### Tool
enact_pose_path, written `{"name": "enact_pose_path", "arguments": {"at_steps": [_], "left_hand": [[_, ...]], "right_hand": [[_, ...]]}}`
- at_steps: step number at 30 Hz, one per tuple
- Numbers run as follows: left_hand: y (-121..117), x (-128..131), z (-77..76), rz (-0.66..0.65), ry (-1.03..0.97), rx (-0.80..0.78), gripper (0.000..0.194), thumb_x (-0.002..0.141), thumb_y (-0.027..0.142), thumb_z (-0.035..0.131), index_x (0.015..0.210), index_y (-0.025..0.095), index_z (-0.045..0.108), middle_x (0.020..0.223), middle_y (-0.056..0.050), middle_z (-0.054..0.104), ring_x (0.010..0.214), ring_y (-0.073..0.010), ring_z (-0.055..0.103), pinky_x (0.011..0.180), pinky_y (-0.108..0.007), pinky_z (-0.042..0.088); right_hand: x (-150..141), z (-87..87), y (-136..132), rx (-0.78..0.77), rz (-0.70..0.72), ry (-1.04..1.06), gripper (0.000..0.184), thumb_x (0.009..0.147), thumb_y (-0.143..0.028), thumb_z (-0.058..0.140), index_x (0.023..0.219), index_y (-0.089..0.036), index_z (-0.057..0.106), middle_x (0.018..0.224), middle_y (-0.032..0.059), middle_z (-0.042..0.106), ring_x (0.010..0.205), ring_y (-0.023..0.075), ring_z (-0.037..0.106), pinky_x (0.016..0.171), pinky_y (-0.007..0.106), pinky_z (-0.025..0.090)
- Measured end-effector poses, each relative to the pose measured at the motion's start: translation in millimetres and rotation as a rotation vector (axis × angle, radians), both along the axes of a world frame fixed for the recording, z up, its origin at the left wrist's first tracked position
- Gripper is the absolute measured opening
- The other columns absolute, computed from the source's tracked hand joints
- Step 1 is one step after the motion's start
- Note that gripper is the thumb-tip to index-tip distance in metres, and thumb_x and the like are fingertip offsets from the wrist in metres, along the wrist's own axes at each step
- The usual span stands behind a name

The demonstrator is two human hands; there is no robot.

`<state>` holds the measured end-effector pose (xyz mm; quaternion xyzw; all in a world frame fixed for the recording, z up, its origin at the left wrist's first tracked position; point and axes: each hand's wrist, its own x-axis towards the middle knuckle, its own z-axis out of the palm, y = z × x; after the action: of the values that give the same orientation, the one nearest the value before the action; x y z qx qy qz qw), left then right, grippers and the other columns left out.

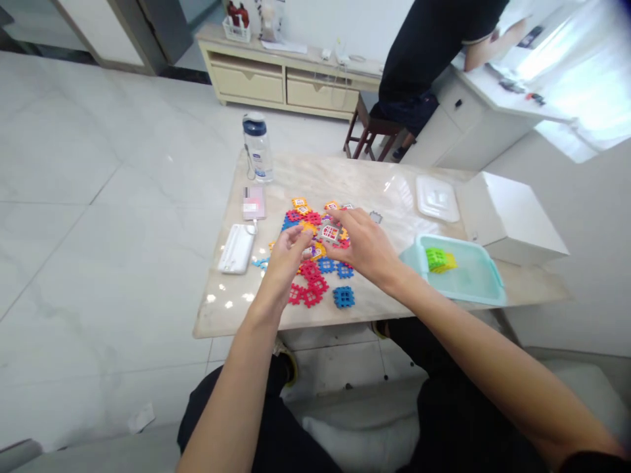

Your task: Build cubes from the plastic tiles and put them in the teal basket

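Note:
My right hand [369,246] pinches a grey interlocking tile [329,232] with a red and white window print between thumb and fingers, raised over the pile. Just left of it, my left hand [284,255] is closed, with a yellow interlocking tile [309,227] at its fingertips. Beneath both hands lies a spread of toothed plastic tiles, partly hidden by my fingers. Red tiles [311,284] are bunched toward the near edge. A small stack of blue tiles [344,297] sits to their right. Another grey tile [376,217] lies beyond my right hand.
On the right of the table [221,309] stands a pale-green bin [473,286] holding green and yellow tiles [438,260]. Behind are a white lid [437,198] and white box [513,213]. A bottle [258,151], phone [254,202] and power bank [236,248] occupy the left. A person [419,59] is beyond.

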<state>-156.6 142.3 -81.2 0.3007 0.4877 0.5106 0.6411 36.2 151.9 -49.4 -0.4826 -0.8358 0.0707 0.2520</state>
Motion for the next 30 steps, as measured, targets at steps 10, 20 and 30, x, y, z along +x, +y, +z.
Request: {"name": "enact_pose_path", "arguments": {"at_steps": [10,20,30], "left_hand": [[2.5,31.2,4.7,-0.117,0.13,0.131,0.053,0.075,0.058,0.102,0.103,0.017,0.085,0.092,-0.005,0.082,0.078,-0.0158,0.07,0.072,-0.027,0.058],[10.3,6.9,-15.6,-0.096,0.229,0.074,0.058,0.073,0.042,0.105,0.118,0.017,0.078,0.104,-0.009,0.087,0.093,-0.0214,0.082,0.087,-0.031,0.064],[5.7,-4.2,-18.4,-0.072,0.184,0.086,0.05,0.069,0.039,0.105,0.103,0.017,0.076,0.09,-0.005,0.083,0.082,-0.0177,0.078,0.081,-0.027,0.06]], "right_hand": [[85.6,15.5,25.4,-0.059,-0.158,0.027,0.024,0.11,-0.04,0.068,0.121,-0.023,0.081,0.121,0.0107,0.081,0.119,0.0296,0.071,0.109,0.045,0.055],[161.7,-86.2,144.8,-0.621,-0.46,-0.499,0.042,0.11,-0.045,0.076,0.144,-0.021,0.071,0.147,0.0123,0.071,0.124,0.028,0.074,0.105,0.05,0.066],[135.7,-88.2,140.8,-0.594,-0.487,-0.483,0.019,0.101,-0.024,0.073,0.097,-0.011,0.086,0.106,0.0243,0.085,0.101,0.0328,0.08,0.088,0.036,0.055]]}}
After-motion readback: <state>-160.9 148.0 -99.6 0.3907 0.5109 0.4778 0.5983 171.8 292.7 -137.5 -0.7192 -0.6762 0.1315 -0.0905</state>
